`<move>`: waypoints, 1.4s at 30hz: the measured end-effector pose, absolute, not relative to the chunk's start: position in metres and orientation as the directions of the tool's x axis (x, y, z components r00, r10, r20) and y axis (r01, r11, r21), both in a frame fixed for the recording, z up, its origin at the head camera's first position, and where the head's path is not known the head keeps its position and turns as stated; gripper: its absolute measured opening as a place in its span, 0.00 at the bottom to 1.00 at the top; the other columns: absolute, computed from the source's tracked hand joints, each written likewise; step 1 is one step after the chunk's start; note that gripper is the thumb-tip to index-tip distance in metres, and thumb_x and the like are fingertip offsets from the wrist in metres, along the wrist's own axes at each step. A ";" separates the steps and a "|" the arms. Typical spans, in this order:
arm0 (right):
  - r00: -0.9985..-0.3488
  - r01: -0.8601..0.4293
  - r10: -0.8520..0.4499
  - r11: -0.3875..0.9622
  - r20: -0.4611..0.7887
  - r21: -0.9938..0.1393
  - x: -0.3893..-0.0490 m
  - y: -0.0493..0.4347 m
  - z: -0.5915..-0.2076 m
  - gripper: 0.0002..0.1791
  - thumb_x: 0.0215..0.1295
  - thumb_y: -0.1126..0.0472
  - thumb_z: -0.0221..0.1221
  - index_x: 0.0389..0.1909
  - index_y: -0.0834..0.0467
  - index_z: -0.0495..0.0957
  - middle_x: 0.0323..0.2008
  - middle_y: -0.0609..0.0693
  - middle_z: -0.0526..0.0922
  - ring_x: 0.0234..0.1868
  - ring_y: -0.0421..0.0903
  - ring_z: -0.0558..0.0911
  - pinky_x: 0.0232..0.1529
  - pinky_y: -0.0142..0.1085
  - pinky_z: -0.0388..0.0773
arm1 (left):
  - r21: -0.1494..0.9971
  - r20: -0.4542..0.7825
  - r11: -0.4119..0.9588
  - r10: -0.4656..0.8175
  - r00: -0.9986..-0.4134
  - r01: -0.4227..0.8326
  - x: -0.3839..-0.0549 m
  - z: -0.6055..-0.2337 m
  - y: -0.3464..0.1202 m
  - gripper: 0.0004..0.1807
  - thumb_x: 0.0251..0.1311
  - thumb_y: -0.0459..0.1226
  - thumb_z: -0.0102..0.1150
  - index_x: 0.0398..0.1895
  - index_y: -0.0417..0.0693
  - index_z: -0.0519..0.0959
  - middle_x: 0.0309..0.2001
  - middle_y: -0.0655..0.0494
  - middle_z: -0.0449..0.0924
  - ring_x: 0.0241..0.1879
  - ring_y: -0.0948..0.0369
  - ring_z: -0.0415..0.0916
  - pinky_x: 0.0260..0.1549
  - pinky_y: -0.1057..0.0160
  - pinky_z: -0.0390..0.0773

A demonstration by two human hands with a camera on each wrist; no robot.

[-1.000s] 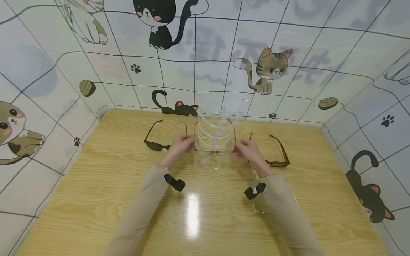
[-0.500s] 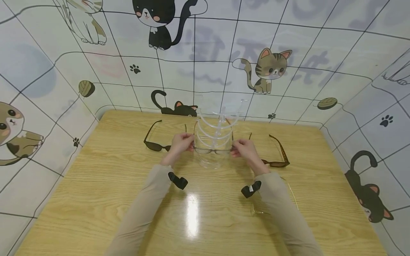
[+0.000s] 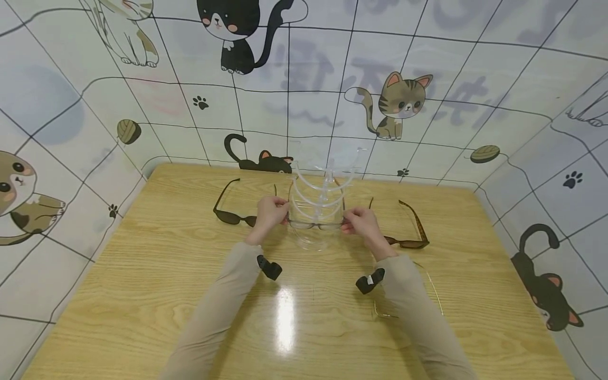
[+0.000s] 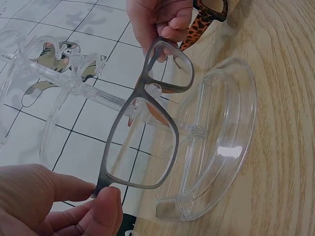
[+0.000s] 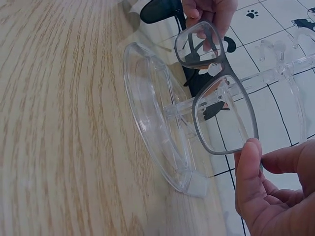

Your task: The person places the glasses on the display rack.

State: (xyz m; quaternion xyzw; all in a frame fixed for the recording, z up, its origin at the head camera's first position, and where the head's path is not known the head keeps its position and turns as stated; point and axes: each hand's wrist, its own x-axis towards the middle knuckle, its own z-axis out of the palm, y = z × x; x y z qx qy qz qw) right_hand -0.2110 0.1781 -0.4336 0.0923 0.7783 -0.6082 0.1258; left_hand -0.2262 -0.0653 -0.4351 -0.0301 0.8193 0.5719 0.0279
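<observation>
A pair of glasses (image 3: 315, 226) with a grey frame and clear lenses is held level at the front of a clear display stand (image 3: 322, 198). My left hand (image 3: 272, 212) pinches the left hinge corner between thumb and fingers, as the left wrist view shows. On the other corner, my right hand (image 5: 275, 189) grips the frame the same way. In the right wrist view the bridge (image 5: 215, 69) lies in front of the stand's upright post. The temples run back on either side of the stand. Above the glasses rise several curved clear arms with nothing on them.
Black sunglasses (image 3: 230, 217) lie left of the stand, partly behind my left hand. Tortoiseshell sunglasses (image 3: 412, 244) are on the right. Gold-rimmed glasses (image 3: 387, 315) lie under my right forearm. A cat-print wall (image 3: 313, 100) stands behind the table.
My right hand and the right side of the glasses have shifted slightly left. Both wrists have turned a little inward, the left one more. The stand and other eyewear stay put.
</observation>
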 end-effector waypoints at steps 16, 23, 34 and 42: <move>-0.949 0.309 -0.002 0.199 -0.316 -0.930 -0.214 0.178 -0.437 0.20 0.70 0.61 0.51 0.54 0.73 0.70 0.27 0.50 0.78 0.21 0.37 0.79 0.32 0.33 0.82 | 0.882 -0.017 0.471 -0.007 -1.000 -0.018 -0.230 -0.434 -0.062 0.13 0.62 0.30 0.50 0.42 0.29 0.80 0.31 0.38 0.83 0.21 0.48 0.81 0.16 0.68 0.79; -0.949 0.311 0.008 0.186 -0.315 -0.932 -0.214 0.177 -0.437 0.20 0.70 0.62 0.51 0.55 0.73 0.69 0.30 0.53 0.78 0.21 0.37 0.80 0.31 0.31 0.82 | 0.862 0.024 0.506 0.009 -1.000 0.025 -0.232 -0.436 -0.062 0.13 0.61 0.29 0.50 0.41 0.28 0.80 0.29 0.37 0.83 0.20 0.48 0.81 0.16 0.67 0.79; -0.966 0.258 0.041 0.230 -0.255 -0.938 -0.200 0.183 -0.428 0.20 0.69 0.62 0.51 0.56 0.70 0.69 0.37 0.58 0.78 0.32 0.43 0.82 0.47 0.45 0.79 | 0.894 0.019 0.449 -0.039 -0.999 0.000 -0.221 -0.429 -0.079 0.12 0.63 0.33 0.54 0.41 0.31 0.80 0.29 0.38 0.81 0.22 0.51 0.81 0.18 0.66 0.79; -0.983 0.171 -0.021 0.241 -0.182 -0.955 -0.177 0.183 -0.420 0.18 0.68 0.63 0.53 0.52 0.72 0.71 0.38 0.63 0.79 0.34 0.47 0.83 0.46 0.46 0.79 | 0.916 0.051 0.399 -0.049 -0.997 0.028 -0.205 -0.427 -0.112 0.10 0.61 0.31 0.55 0.39 0.30 0.80 0.27 0.43 0.79 0.18 0.61 0.78 0.20 0.69 0.80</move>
